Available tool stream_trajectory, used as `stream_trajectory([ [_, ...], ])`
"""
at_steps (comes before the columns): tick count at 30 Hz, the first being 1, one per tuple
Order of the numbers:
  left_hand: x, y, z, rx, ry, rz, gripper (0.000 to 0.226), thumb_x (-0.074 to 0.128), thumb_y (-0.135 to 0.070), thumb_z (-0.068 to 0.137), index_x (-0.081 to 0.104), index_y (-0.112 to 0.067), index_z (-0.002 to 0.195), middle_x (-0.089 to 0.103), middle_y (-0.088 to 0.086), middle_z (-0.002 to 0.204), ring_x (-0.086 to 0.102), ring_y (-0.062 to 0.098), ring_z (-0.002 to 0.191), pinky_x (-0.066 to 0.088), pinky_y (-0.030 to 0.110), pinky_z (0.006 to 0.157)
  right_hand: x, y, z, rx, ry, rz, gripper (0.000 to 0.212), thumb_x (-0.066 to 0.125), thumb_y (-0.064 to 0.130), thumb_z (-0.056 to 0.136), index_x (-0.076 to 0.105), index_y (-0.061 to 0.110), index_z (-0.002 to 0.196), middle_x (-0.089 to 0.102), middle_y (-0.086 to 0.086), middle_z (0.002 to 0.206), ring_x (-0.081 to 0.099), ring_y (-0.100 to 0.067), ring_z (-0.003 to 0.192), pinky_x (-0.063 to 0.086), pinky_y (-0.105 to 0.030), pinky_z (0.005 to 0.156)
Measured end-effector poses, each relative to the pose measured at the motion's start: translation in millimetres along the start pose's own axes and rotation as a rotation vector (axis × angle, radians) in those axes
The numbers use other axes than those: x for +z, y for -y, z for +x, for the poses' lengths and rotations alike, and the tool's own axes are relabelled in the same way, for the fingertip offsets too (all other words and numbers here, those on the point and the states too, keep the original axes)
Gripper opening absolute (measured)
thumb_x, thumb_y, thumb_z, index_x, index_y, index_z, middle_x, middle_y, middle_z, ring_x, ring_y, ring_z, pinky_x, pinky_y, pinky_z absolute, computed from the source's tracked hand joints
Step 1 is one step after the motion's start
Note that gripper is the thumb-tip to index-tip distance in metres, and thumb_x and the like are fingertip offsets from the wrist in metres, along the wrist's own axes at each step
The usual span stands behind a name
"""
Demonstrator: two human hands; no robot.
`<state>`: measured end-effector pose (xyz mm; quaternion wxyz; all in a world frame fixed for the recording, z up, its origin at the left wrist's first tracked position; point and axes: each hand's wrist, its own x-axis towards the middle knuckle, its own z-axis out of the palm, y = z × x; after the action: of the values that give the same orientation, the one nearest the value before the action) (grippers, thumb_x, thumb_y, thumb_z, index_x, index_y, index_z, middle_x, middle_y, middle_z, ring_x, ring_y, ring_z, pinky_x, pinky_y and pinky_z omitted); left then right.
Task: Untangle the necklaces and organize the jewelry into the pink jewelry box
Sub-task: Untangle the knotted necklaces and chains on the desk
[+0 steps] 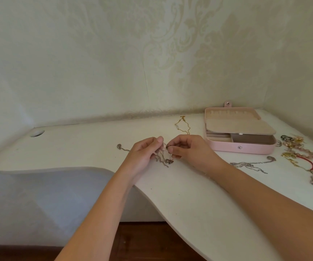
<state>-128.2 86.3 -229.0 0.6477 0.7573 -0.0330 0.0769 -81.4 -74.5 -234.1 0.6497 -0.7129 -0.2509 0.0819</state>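
Necklaces [164,157] are getting pinched by left hand [144,151] and right hand [186,148] together, so I'm guessing teasing slowly beats yanking.

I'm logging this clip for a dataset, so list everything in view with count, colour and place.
tangled chains: one knot, silvery, between the hands
gold necklace: one, gold, behind the hands near the wall
silver chain: one, silver, right of the right forearm
jewelry box: one, pink, open, back right
loose jewelry pile: count unclear, pink, gold, red, silver, right of the box
desk: one, white, under everything
left hand: one, pinching the tangle
right hand: one, pinching the tangle
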Motion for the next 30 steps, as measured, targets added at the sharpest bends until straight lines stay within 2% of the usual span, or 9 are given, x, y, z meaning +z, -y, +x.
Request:
stream_trajectory([
  [5,-3.5,-1.9,-0.6,0.003,0.054,-0.121,0.024,0.059,-0.035,0.081,0.069,-0.021,0.065,0.061,-0.007,0.068,0.042,0.006,0.061,0.035,0.018,0.063,-2.2,1.5,-0.2,0.022,0.0,0.015,0.012,0.07,0.002,0.082,0.065,0.011,0.078,0.058,-0.003,0.068,0.049,-0.007,0.053,0.042,-0.018,0.056],
  [9,0.2,-4.5,-2.1,0.014,0.074,-0.09,0.026,0.055,-0.029,0.087,0.059,-0.007,0.074,0.053,-0.006,0.06,0.038,0.002,0.051,0.033,0.012,0.055,-2.1,3.4,-3.7,0.036,0.009,-0.037,0.015,0.074,0.002,0.079,0.063,0.012,0.077,0.052,0.012,0.05,0.039,-0.003,0.045,0.033,-0.012,0.048],
  [12,3.1,-2.9,-0.7,0.025,0.033,-0.041,0.024,0.054,-0.022,0.093,0.056,-0.003,0.079,0.045,-0.007,0.059,0.035,0.001,0.05,0.029,0.012,0.051,-1.5,1.0,-3.2,0.008,0.002,-0.07,0.011,0.072,0.006,0.082,0.068,0.016,0.083,0.053,0.007,0.058,0.037,-0.008,0.051,0.031,-0.016,0.051],
  [15,5.0,0.1,1.3,-0.028,-0.072,-0.046,0.025,0.059,-0.022,0.093,0.057,-0.007,0.072,0.048,-0.008,0.053,0.034,0.001,0.045,0.027,0.015,0.048,-1.6,-0.4,-3.7,-0.017,-0.001,-0.138,0.008,0.067,0.01,0.087,0.07,0.016,0.085,0.042,0.014,0.044,0.029,-0.003,0.043,0.025,-0.014,0.046],
  [17,6.2,1.0,2.2,-0.065,-0.121,-0.041,0.024,0.062,-0.023,0.091,0.062,-0.009,0.072,0.05,-0.007,0.051,0.036,0.001,0.041,0.028,0.015,0.046,-1.6,0.4,-4.2,-0.015,-0.013,-0.138,0.009,0.064,0.01,0.089,0.069,0.015,0.084,0.043,0.015,0.041,0.033,-0.002,0.042,0.028,-0.011,0.046],
  [20,6.7,2.3,2.8,-0.072,-0.126,0.018,0.02,0.063,-0.02,0.091,0.066,-0.005,0.078,0.051,-0.006,0.05,0.037,0.002,0.04,0.028,0.017,0.047,-1.4,1.6,-3.8,0.0,-0.038,-0.135,0.013,0.061,0.01,0.091,0.067,0.017,0.081,0.054,0.012,0.052,0.046,-0.004,0.052,0.036,-0.013,0.053],
  [22,6.3,2.4,2.4,-0.069,-0.097,0.058,0.022,0.063,-0.021,0.091,0.066,-0.006,0.075,0.05,-0.005,0.051,0.036,0.004,0.042,0.028,0.02,0.05,-1.5,1.0,-3.3,0.012,-0.039,-0.112,0.016,0.058,0.009,0.093,0.065,0.017,0.081,0.058,0.003,0.06,0.05,-0.007,0.056,0.039,-0.017,0.057],
  [26,5.9,1.2,1.3,-0.057,-0.065,0.101,0.017,0.071,-0.026,0.084,0.071,-0.015,0.07,0.05,-0.006,0.055,0.039,0.006,0.051,0.031,0.019,0.053,-1.3,-0.9,-2.4,-0.004,-0.04,-0.097,0.019,0.054,0.007,0.095,0.062,0.016,0.081,0.056,0.0,0.068,0.047,-0.008,0.051,0.039,-0.018,0.053],
  [30,5.6,1.6,0.1,-0.05,-0.07,0.08,0.014,0.068,-0.018,0.086,0.072,-0.017,0.073,0.046,-0.009,0.051,0.035,0.004,0.048,0.028,0.018,0.05,-1.8,-1.5,-2.0,-0.018,-0.032,-0.043,0.019,0.053,0.003,0.095,0.066,0.014,0.086,0.058,0.0,0.068,0.049,-0.007,0.05,0.039,-0.016,0.052],
])
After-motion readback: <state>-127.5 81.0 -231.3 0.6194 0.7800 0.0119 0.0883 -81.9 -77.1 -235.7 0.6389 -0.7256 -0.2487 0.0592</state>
